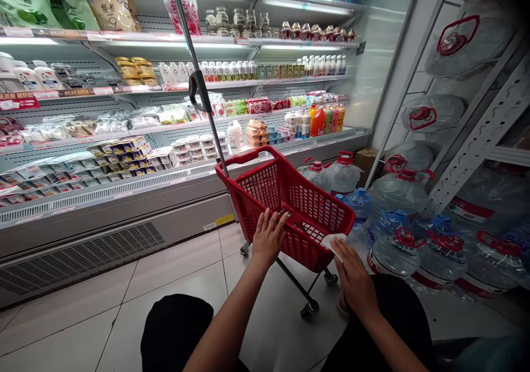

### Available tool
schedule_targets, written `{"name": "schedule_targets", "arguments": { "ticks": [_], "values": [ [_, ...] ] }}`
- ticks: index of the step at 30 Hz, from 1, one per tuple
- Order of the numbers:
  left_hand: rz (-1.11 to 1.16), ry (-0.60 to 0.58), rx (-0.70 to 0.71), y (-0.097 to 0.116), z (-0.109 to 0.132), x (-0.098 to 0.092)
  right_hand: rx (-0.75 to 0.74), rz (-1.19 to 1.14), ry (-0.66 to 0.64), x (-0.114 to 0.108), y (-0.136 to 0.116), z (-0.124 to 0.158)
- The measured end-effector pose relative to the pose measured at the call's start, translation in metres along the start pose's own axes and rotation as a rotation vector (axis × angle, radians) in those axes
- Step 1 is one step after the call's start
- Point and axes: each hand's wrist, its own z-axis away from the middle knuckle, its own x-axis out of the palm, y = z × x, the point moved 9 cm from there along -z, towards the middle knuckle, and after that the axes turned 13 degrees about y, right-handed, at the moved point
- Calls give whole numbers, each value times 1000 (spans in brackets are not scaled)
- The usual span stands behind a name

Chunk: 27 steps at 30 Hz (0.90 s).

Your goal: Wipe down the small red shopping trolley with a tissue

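A red plastic shopping cart (317, 198) with lattice sides stands in front of me on small wheels. My left hand (268, 237) rests on its near side rim, fingers stretched and spread over the edge, holding nothing. Toward the cart's right corner, my right hand (354, 275) presses a folded white cloth (334, 242) against the rim. The fingers lie over the cloth and partly hide it. A long grey pole with a black hand grip (200, 90) rises from the cart's left end.
Beyond the cart runs a refrigerated display case (186, 206) stacked with bottles, tubs and packs. Several large water jugs (395, 250) with red handles crowd the floor at right, beside a metal rack (476, 107). My knees (176, 328) flank the tiled floor (178, 281).
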Motion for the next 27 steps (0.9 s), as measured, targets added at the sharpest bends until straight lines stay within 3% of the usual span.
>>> {"name": "schedule_targets", "arguments": {
  "ticks": [4, 10, 13, 15, 17, 20, 22, 25, 27],
  "values": [
    [-15, 27, -21, 17, 5, -6, -94, 84, 27, 11, -33, -6],
    [-31, 63, -64, 39, 18, -20, -282, 166, -27, 48, -74, -36],
    [-16, 71, -21, 42, 23, -28, -370, 203, -35, 48, -86, -39],
    [3, 66, 45, 34, 22, -35, -434, 213, -57, 41, -85, -35],
    [3, 66, 79, 12, 16, -43, -496, 208, -81, 31, -78, -30],
    [-40, 98, -13, -33, 4, -56, -524, 200, -68, 17, -59, -27],
    [-59, 125, -69, -50, -2, -63, -450, 216, -19, 12, -46, -30],
    [-58, 148, -113, -46, -5, -66, -316, 240, 40, 15, -40, -36],
    [-56, 150, -126, -32, -6, -65, -304, 220, 36, 27, -55, -40]
  ]
}}
